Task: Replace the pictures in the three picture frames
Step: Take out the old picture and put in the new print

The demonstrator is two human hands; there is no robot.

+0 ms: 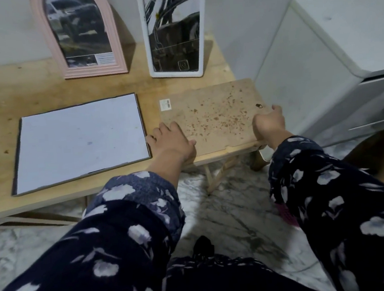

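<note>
A face-down picture frame [211, 115] lay at the right end of the wooden surface [42, 88], with its brown, spotted backing board upward and its right edge a little past the right edge of the surface. A small white sticker [165, 104] sat at its far left corner and a small dark hanger [259, 105] near its far right edge.

The left hand [172, 140] rested on the near left corner of the frame, the fingers spread and lying rather flat on the board, the thumb along the near edge. The right hand [268, 122] had curled fingers around the right edge of the frame and gripped it.

The frame looked stiff and flat, and probably not heavy, but it likely had glass on the hidden underside, so it should be treated as fragile. The board itself seemed thin and could bend if it were pulled at one corner only. The best places to hold it were the two opposite side edges, as the hands were placed, and not the middle of the board.

A white sheet [81, 141] lay on a dark board left of the frame, near the front edge. A pink arched frame [111, 36] and a white frame [200, 28] stood against the wall at the far edge.
</note>
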